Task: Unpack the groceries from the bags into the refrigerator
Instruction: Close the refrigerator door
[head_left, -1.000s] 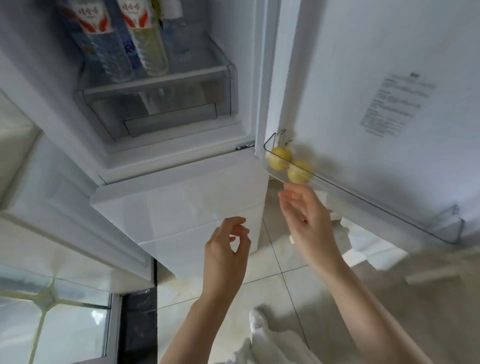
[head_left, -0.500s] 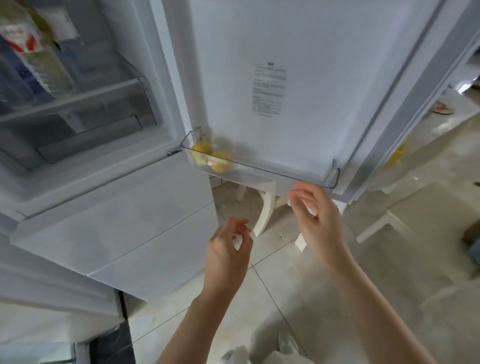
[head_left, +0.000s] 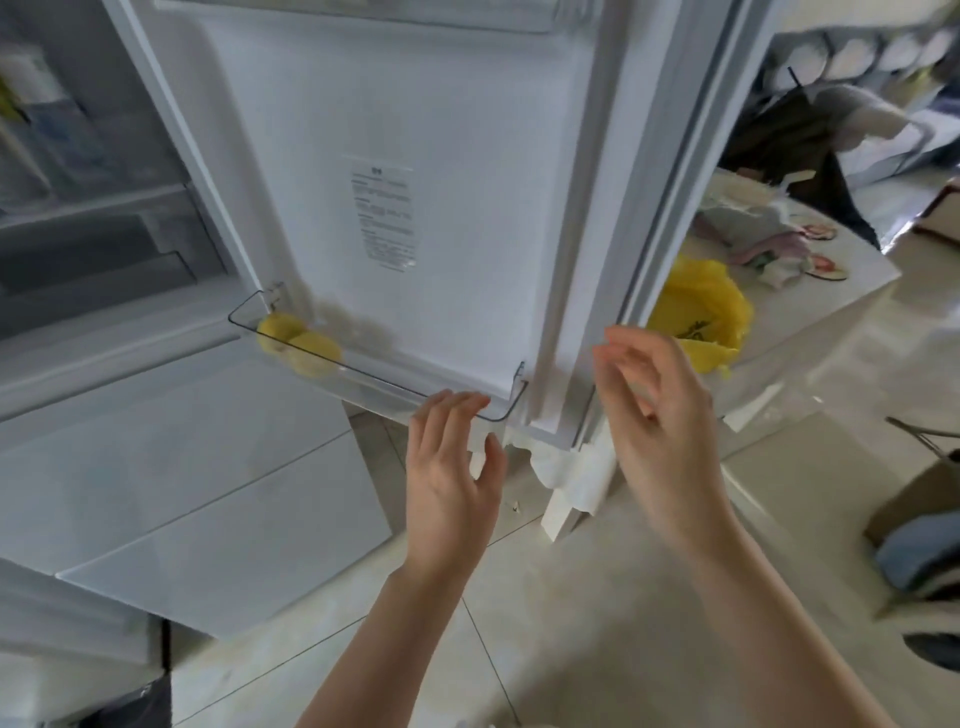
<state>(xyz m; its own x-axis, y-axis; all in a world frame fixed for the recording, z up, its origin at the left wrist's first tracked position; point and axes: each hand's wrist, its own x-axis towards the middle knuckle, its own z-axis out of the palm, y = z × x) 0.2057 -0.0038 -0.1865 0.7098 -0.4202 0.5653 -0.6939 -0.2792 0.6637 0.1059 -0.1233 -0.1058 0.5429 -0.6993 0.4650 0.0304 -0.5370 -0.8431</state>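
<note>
The refrigerator door (head_left: 441, 156) stands open, its clear bottom shelf (head_left: 395, 387) holding two yellow fruits (head_left: 298, 340) (lemons, perhaps; the blur makes that uncertain) at its hinge end. The left hand (head_left: 449, 467) is spread with relaxed fingers, empty, its fingertips at the shelf's outer corner. The right hand (head_left: 652, 415) hovers open and empty beside the door's edge. A yellow bag (head_left: 701, 312) lies on the table (head_left: 841, 291) beyond.
</note>
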